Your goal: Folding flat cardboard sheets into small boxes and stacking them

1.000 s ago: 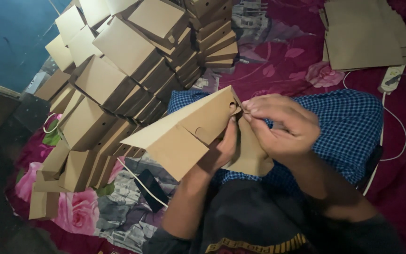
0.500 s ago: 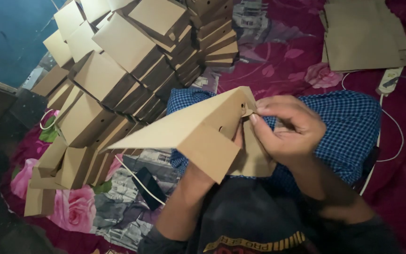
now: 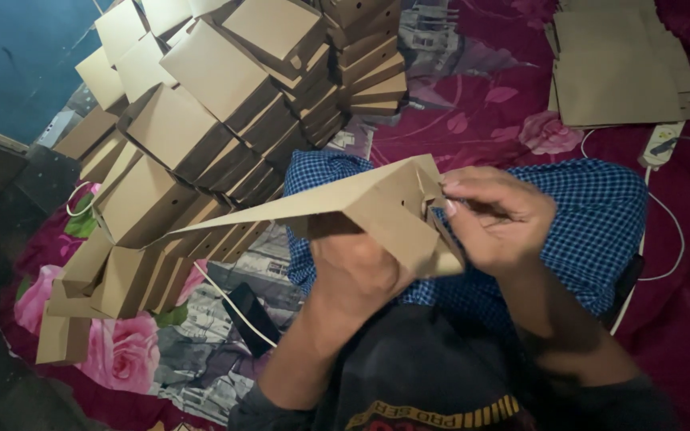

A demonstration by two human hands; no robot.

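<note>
Head view: at the centre of the frame the person holds a brown paper bag (image 3: 361,211) over a lap covered in blue checked cloth (image 3: 600,215). The left hand (image 3: 357,271) comes up from below with its grip closed around the bag's underside, fingers hidden behind the paper. The right hand (image 3: 493,215) sits at the bag's right end, fingertips pinched on its open rim by a small punched hole; whether they have hold of anything else there cannot be told. The bag's long folded edge runs out towards the left of the frame, its tip just over a heap of finished brown bags (image 3: 201,136) that fills the upper left and trails down the left side. A stack of flat brown sheets (image 3: 620,68) lies in the upper right, well apart from the hands, with a white power strip (image 3: 663,145) just below it. Between heap and stack the flowered bedspread (image 3: 473,112) shows.
</note>
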